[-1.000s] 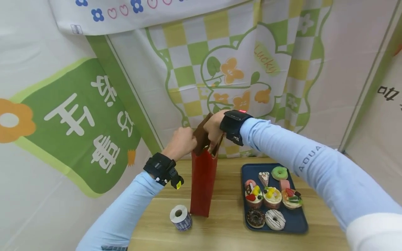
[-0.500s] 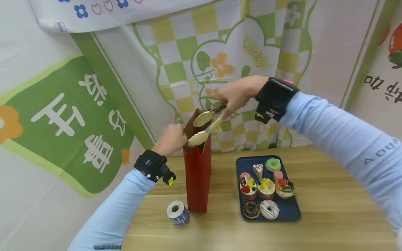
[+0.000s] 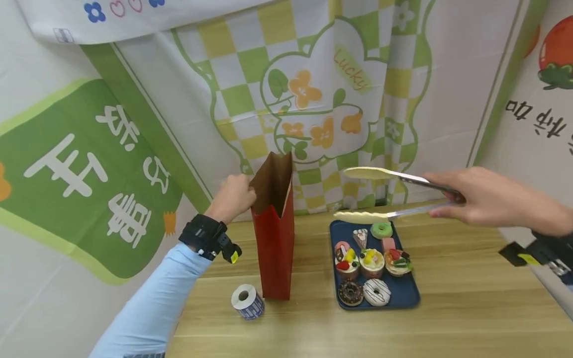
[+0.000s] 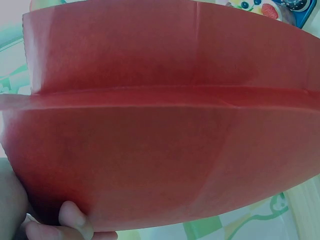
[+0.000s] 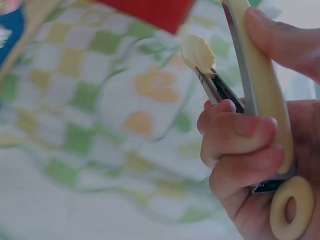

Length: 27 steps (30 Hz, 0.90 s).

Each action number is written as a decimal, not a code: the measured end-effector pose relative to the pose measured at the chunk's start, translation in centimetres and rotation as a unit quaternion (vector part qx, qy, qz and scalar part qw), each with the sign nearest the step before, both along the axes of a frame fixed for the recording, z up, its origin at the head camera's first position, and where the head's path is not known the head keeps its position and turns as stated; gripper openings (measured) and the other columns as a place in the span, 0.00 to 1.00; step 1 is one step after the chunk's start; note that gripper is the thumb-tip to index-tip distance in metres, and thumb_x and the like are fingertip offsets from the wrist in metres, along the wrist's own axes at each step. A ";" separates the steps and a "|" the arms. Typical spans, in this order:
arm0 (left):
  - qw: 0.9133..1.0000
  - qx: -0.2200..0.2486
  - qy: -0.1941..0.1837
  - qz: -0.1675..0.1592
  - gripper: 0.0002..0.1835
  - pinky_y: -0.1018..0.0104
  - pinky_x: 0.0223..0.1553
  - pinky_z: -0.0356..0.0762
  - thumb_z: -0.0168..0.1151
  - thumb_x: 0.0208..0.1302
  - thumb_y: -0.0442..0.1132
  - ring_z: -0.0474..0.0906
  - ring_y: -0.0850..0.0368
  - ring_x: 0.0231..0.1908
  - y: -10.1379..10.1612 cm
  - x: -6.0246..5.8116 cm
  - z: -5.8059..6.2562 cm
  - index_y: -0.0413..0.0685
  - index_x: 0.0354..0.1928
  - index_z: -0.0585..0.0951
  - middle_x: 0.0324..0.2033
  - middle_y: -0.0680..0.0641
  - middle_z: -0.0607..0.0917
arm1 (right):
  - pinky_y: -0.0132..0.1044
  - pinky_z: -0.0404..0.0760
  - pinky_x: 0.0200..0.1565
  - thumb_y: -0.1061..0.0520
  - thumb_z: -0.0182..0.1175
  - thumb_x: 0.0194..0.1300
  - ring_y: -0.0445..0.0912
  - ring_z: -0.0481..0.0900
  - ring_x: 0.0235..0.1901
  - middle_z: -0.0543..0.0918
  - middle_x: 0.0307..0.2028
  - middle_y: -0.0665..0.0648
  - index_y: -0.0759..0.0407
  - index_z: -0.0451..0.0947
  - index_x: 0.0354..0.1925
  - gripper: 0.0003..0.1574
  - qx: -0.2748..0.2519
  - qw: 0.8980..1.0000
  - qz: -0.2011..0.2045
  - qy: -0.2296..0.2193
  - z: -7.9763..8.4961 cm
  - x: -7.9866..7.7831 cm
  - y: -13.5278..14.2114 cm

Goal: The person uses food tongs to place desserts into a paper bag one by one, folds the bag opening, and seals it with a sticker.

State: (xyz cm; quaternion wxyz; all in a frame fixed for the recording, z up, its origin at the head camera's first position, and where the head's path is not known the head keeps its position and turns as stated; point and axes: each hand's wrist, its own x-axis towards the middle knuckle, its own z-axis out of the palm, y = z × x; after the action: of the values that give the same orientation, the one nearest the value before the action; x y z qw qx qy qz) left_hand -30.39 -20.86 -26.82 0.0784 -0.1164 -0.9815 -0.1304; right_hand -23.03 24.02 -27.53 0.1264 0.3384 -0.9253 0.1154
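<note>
A tall red paper bag (image 3: pixel 274 248) with a brown inside stands upright on the table, its mouth spread. My left hand (image 3: pixel 233 198) grips the top left edge of the bag; in the left wrist view its fingers (image 4: pixel 72 215) curl at the red paper (image 4: pixel 125 155). My right hand (image 3: pixel 479 199) holds a pair of cream-tipped tongs (image 3: pixel 371 173), spread apart with nothing between the tips, above the back of the tray. In the right wrist view, fingers and thumb wrap the tongs' cream handle (image 5: pixel 267 95), which ends in a ring. The bag's bottom inside is hidden.
A dark blue tray (image 3: pixel 405 297) bears several toy-like pastries, among them a chocolate donut (image 3: pixel 350 292), a white striped donut (image 3: pixel 377 292) and a green donut (image 3: pixel 381 229). A label roll (image 3: pixel 248 302) stands left of the bag. Printed cloth (image 3: pixel 241 99) hangs behind the table.
My right hand has drawn the tongs up out of the bag and moved right, over toward the tray, the tongs spreading. My left hand keeps its grip on the bag's edge.
</note>
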 end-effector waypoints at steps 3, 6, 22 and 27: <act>1.000 -0.001 0.003 0.000 0.14 0.68 0.15 0.53 0.45 0.58 0.29 0.56 0.60 0.12 0.0 0.1 0.0 0.47 0.15 0.65 0.13 0.52 0.60 | 0.29 0.57 0.19 0.50 0.71 0.51 0.32 0.52 0.14 0.61 0.16 0.41 0.63 0.74 0.56 0.36 -0.004 0.999 -0.036 0.008 -3.9 1.4 2.8; 1.000 -0.005 0.004 -0.001 0.16 0.68 0.14 0.53 0.45 0.57 0.29 0.55 0.60 0.12 0.0 0.2 0.0 0.48 0.13 0.63 0.12 0.53 0.59 | 0.28 0.57 0.17 0.50 0.72 0.50 0.31 0.51 0.13 0.59 0.14 0.40 0.68 0.73 0.56 0.39 -0.020 0.998 -0.061 -0.008 -7.9 2.5 5.1; 1.000 -0.007 -0.004 0.014 0.17 0.68 0.15 0.53 0.45 0.56 0.29 0.56 0.60 0.12 -0.7 0.7 0.0 0.48 0.12 0.63 0.12 0.53 0.59 | 0.34 0.68 0.20 0.43 0.70 0.50 0.36 0.67 0.16 0.78 0.20 0.47 0.73 0.73 0.54 0.43 0.015 0.985 -0.099 -0.143 -23.0 2.1 8.6; 1.000 -0.009 -0.001 0.012 0.17 0.68 0.15 0.52 0.45 0.55 0.28 0.55 0.60 0.12 -0.8 0.7 0.0 0.49 0.10 0.62 0.11 0.54 0.57 | 0.46 0.78 0.25 0.44 0.72 0.46 0.48 0.81 0.26 0.86 0.34 0.62 0.70 0.74 0.53 0.42 0.015 0.987 -0.104 -0.119 -24.6 1.1 9.0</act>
State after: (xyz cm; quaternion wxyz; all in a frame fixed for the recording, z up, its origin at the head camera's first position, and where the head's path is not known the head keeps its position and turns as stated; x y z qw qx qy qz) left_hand -29.69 -21.64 -26.83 0.0780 -0.1057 -0.9840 -0.1207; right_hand -21.96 33.01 -52.09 0.0213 0.2264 -0.9654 0.1275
